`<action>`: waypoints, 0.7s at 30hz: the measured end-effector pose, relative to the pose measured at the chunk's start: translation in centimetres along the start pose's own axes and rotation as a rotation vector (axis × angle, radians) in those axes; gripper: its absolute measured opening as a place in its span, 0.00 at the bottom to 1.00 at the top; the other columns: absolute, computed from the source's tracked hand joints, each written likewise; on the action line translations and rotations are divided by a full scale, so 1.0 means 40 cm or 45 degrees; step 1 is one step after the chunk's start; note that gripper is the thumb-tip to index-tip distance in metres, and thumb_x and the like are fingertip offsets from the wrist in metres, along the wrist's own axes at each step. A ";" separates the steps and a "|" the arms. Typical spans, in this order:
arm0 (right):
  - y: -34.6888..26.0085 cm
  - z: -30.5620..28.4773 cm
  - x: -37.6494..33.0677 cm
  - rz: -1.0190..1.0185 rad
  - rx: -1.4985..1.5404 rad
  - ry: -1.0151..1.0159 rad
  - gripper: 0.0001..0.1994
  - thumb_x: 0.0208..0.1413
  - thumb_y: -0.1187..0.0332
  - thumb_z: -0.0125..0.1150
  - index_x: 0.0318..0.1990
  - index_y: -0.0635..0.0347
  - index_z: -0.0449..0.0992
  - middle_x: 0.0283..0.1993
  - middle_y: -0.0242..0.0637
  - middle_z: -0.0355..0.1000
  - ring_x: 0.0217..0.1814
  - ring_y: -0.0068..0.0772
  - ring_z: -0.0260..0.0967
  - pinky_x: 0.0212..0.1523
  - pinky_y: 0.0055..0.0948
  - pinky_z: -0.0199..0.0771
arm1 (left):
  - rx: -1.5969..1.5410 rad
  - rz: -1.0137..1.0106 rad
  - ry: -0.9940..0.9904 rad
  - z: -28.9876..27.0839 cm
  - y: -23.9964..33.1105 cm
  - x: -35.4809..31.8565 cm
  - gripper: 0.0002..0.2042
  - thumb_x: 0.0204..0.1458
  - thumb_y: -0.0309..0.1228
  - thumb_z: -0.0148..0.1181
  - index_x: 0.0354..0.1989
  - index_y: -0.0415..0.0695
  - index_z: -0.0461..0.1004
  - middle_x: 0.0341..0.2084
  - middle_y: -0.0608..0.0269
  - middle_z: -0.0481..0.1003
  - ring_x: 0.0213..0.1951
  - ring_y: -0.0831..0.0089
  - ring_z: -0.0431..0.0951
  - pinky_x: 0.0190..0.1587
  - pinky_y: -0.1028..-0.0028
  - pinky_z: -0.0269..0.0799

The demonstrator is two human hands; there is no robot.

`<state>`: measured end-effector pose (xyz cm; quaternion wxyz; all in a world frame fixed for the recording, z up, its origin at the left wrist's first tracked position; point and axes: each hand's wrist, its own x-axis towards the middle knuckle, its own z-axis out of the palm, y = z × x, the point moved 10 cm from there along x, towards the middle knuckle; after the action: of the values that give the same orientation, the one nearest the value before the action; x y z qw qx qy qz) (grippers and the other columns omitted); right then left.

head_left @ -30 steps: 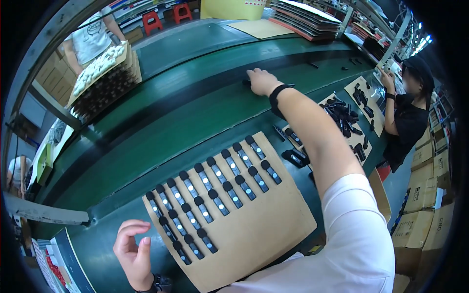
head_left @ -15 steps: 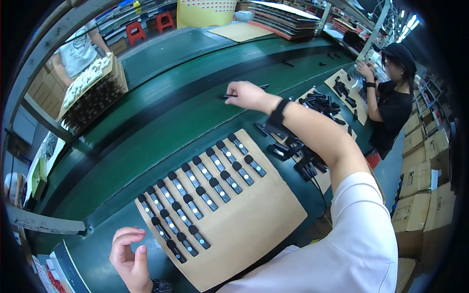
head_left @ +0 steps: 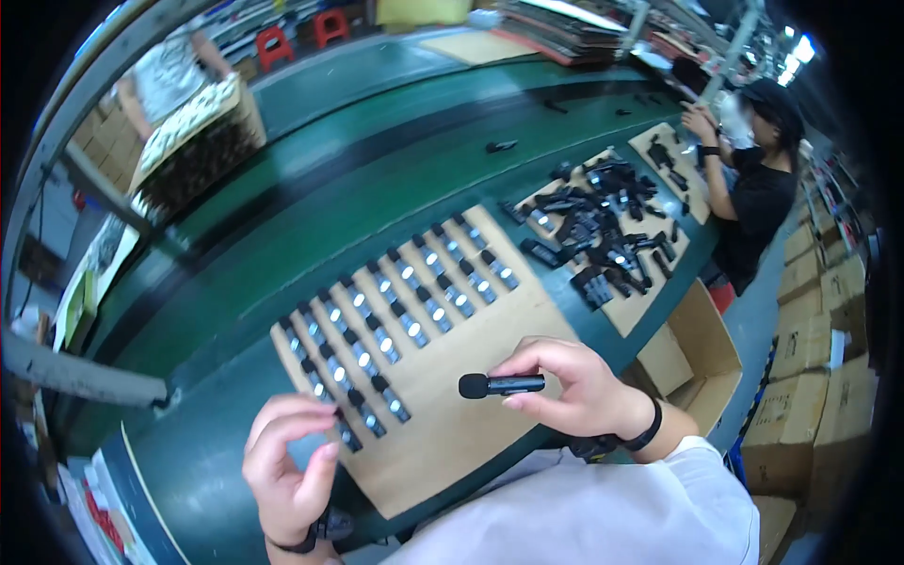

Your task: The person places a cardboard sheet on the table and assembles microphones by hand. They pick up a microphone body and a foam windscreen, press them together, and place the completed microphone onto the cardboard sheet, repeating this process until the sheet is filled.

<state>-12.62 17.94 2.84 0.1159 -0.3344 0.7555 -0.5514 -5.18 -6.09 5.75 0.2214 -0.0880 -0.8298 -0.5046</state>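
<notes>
Pinched between the thumb and fingers of my right hand is a small black clip-on microphone with a round foam tip pointing left. It hovers above the bare part of a cardboard sheet. My left hand is beside the sheet's left edge, fingers curved and thumb apart, holding nothing. Rows of similar microphones lie on the sheet's far and left parts, foam tips pointing away from me; most show a pale round spot on the body.
A heap of loose black microphones covers another cardboard sheet to the right. Beyond runs a green conveyor belt with a few dark pieces. An open carton stands at right. A person in black works there; another person stands far left.
My right hand has come back from over the belt to above the sheet, carrying the microphone. My left hand has shifted slightly right. One dark piece remains visible on the belt.
</notes>
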 end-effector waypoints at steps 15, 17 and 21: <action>0.008 0.149 0.059 0.054 0.288 -0.072 0.17 0.49 0.79 0.65 0.48 0.69 0.74 0.39 0.37 0.72 0.39 0.27 0.68 0.41 0.25 0.67 | 0.044 0.140 -0.251 0.104 0.020 0.004 0.14 0.41 0.26 0.69 0.37 0.36 0.78 0.33 0.56 0.79 0.41 0.57 0.78 0.55 0.57 0.68; 0.048 0.155 0.046 0.113 0.518 -0.077 0.17 0.48 0.79 0.66 0.48 0.69 0.73 0.41 0.37 0.72 0.41 0.27 0.67 0.43 0.25 0.67 | 0.063 0.170 -0.251 0.106 0.018 0.005 0.15 0.40 0.26 0.70 0.38 0.37 0.78 0.32 0.57 0.79 0.38 0.59 0.78 0.53 0.58 0.69; 0.048 0.151 0.040 0.054 0.531 -0.020 0.17 0.48 0.80 0.67 0.47 0.69 0.73 0.41 0.38 0.72 0.42 0.29 0.68 0.44 0.26 0.67 | 0.077 0.192 -0.269 0.113 0.023 0.004 0.16 0.39 0.26 0.71 0.39 0.38 0.78 0.31 0.58 0.78 0.35 0.61 0.77 0.52 0.59 0.69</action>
<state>-11.27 12.66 -0.81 0.2002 -0.2914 0.6308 -0.6907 -6.24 -1.70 4.80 0.1725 -0.1962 -0.8543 -0.4493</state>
